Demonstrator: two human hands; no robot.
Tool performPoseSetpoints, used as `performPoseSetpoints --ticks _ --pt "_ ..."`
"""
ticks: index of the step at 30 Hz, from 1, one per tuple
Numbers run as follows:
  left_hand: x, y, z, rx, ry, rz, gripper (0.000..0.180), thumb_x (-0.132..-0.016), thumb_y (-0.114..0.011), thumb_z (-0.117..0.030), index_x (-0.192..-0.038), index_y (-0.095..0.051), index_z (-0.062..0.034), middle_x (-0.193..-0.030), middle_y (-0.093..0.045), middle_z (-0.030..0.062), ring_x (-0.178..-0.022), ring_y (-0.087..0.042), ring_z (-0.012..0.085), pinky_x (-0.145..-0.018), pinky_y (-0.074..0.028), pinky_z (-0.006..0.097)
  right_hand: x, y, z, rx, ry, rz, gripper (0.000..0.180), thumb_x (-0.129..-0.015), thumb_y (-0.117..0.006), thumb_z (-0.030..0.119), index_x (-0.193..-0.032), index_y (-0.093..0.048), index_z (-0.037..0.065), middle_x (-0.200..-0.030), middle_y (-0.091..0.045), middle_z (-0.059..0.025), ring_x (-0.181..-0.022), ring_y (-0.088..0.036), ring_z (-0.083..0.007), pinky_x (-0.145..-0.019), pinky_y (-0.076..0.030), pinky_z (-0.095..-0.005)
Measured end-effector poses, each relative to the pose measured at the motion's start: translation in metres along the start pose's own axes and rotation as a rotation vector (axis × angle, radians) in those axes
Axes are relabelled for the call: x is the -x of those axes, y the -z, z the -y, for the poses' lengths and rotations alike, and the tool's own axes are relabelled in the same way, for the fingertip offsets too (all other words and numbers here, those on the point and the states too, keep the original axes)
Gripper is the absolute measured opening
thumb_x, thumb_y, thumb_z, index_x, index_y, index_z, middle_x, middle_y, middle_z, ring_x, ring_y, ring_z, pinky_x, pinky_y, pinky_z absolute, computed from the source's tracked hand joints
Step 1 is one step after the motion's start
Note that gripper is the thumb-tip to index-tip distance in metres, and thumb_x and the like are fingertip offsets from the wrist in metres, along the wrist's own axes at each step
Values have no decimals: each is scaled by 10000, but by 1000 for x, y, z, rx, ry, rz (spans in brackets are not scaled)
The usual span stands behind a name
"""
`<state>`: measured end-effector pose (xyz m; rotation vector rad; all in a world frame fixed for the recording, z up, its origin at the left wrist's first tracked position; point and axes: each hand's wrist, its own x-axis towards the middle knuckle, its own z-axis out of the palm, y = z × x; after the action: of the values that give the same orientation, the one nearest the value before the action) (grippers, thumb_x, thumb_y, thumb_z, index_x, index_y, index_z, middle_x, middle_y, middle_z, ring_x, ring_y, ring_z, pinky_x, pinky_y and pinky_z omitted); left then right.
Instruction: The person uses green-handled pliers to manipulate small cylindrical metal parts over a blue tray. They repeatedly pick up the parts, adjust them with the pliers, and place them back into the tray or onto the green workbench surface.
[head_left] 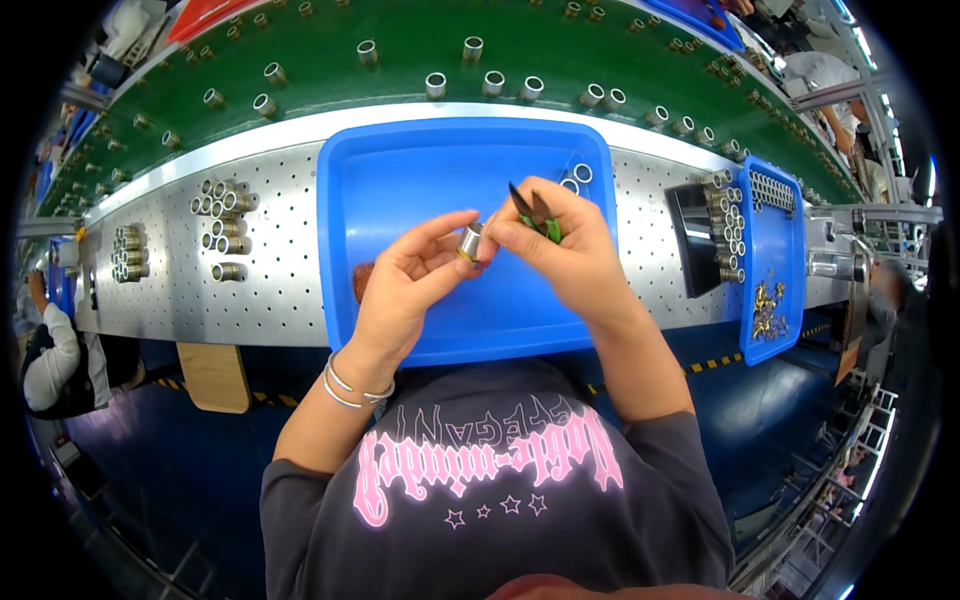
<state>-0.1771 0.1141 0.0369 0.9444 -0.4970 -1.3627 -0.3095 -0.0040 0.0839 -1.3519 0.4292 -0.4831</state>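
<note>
Above the blue tray (430,165), my left hand (400,290) grips a small silver metal sleeve (472,241) between thumb and fingers. A yellowish edge shows at the sleeve's lower end. My right hand (572,245) is closed around green-handled snips (541,215), their dark blades apart and pointing up and away. The right thumb and fingertips meet at the sleeve's right side; whether they pinch some small part there is hidden. Inside the tray, a few metal rings (582,174) lie at the far right corner. A reddish-brown item (361,281) shows at its left side, partly behind my left hand.
Beyond the tray, a green conveyor belt (330,85) carries many scattered metal sleeves. On the perforated metal table (275,285), sleeves stand grouped at left (218,213). At right are a black flat device (688,240), more sleeves, and a smaller blue tray (751,335) with brass-coloured parts (768,308).
</note>
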Motion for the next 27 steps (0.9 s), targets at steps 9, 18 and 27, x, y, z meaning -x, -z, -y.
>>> performPoseSetpoints --ticks 9,18,27 --pt "3 -6 -2 -51 20 14 482 -826 -599 -8 -1286 -456 -13 -1086 -593 130 -972 -600 198 -876 -478 308 -13 17 -13 -240 -13 -290 86 -871 -584 122 -836 -552 50 -830 -646 -105 -502 -366 -7 -456 -280 -163" --pt "-1 1 -2 11 21 -73 434 -835 -583 -19 -1258 -486 -8 -1076 -601 114 -977 -598 208 -898 -458 308 5 18 3 -267 244 -171 105 -879 -561 121 -831 -521 35 -780 -640 -141 -526 -430 -47 -510 -334 -183" --pt "-2 -4 -1 -83 -11 -69 419 -852 -565 -27 -1262 -480 -8 -1078 -598 105 -981 -591 179 -885 -460 281 -1 10 23 -54 295 -161 129 -886 -544 130 -939 -556 13 -832 -641 -116 -724 -563 -116 -647 -432 -244"
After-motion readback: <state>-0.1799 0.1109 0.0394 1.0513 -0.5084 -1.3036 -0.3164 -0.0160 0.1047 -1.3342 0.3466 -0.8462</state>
